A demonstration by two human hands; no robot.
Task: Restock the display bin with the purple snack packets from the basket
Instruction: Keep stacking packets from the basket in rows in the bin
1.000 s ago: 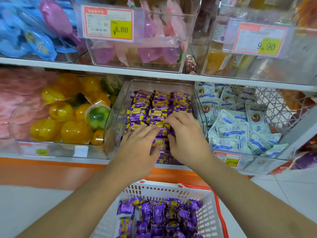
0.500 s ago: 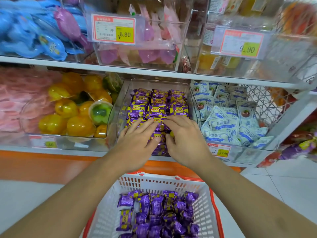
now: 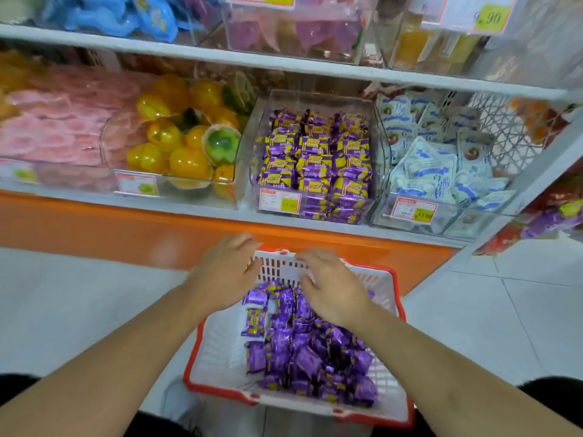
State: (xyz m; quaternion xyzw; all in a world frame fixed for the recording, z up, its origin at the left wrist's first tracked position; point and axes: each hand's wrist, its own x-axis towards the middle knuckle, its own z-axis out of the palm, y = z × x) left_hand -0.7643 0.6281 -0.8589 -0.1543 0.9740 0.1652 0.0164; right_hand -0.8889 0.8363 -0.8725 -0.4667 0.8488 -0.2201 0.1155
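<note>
The purple snack packets point(image 3: 303, 345) are lying heaped in the white basket point(image 3: 220, 351) below the nearly full clear display bin point(image 3: 315, 159), and the left hand point(image 3: 225, 272) and right hand point(image 3: 331, 288) are hovering over them, fingers loosely spread and holding nothing, seemingly readying another scoop.

Both hands over the far end of the basket point(image 3: 227, 342), palms down, fingers loose & spread, holding nothing. Left hand point(image 3: 227, 272) at the far-left rim, right hand point(image 3: 331, 288) above the purple packets point(image 3: 303, 351) piled inside. Clear bin point(image 3: 377, 146) on shelf w/ purple-yellow packets in neat rows, price tag point(image 3: 279, 200) on front. Yellow jelly cups point(image 3: 176, 146) to its left, white-blue sachets point(image 3: 441, 165) to its right.
</note>
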